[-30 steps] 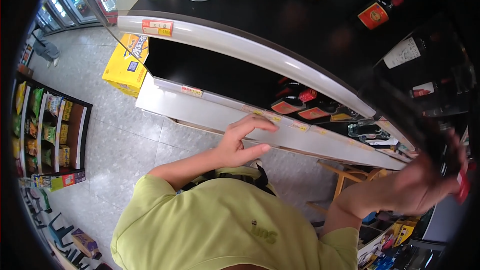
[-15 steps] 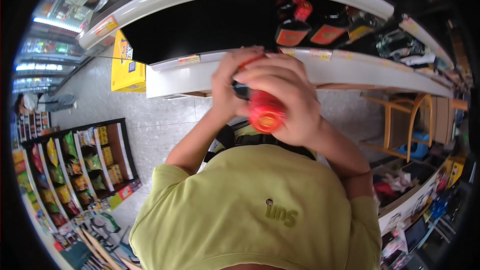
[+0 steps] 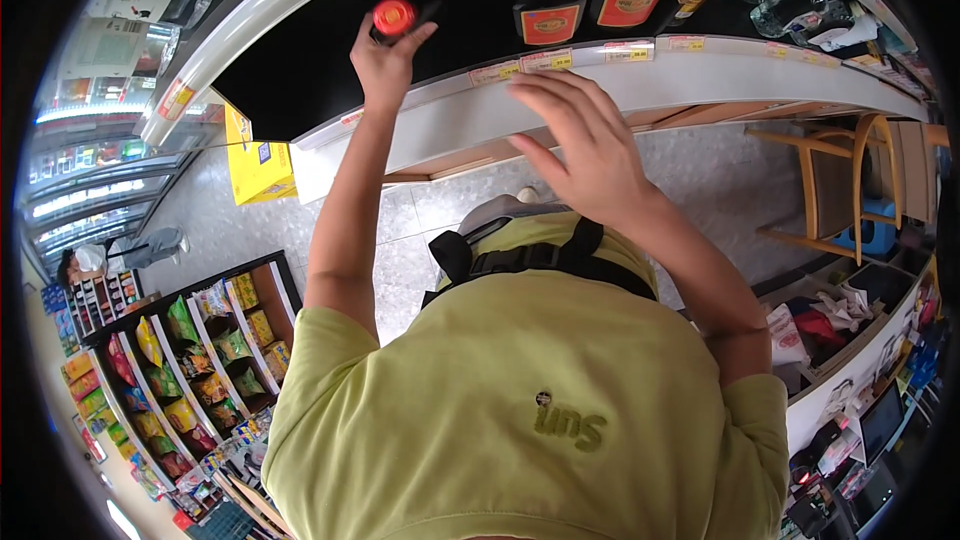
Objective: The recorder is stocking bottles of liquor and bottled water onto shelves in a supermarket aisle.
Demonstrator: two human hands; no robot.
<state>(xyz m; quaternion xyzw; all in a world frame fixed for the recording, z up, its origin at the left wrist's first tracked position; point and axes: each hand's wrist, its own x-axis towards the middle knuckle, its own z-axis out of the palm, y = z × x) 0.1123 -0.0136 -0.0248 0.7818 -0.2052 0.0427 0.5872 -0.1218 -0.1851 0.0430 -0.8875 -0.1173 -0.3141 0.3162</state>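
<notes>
My left hand (image 3: 385, 65) is raised to the dark shelf and grips a dark bottle with a red cap (image 3: 394, 17), held at the shelf's front. My right hand (image 3: 585, 145) hangs open with fingers spread, just below the white shelf edge (image 3: 700, 80) with its price labels, holding nothing. To the right on the same shelf stand two dark bottles with red and orange labels (image 3: 548, 5), then clear glass bottles (image 3: 790, 0). My yellow-green shirt (image 3: 520, 410) fills the lower part of the view.
A yellow carton (image 3: 258, 165) sits on the tiled floor under the shelf. A wooden chair (image 3: 850, 180) stands at the right. A snack rack (image 3: 190, 360) fills the lower left, with glass cooler doors (image 3: 100, 190) and another person (image 3: 110, 258) beyond it.
Half a second ago both hands held the red-capped bottle close to my chest. My left hand has since lifted it up to the shelf, and my right hand has let go.
</notes>
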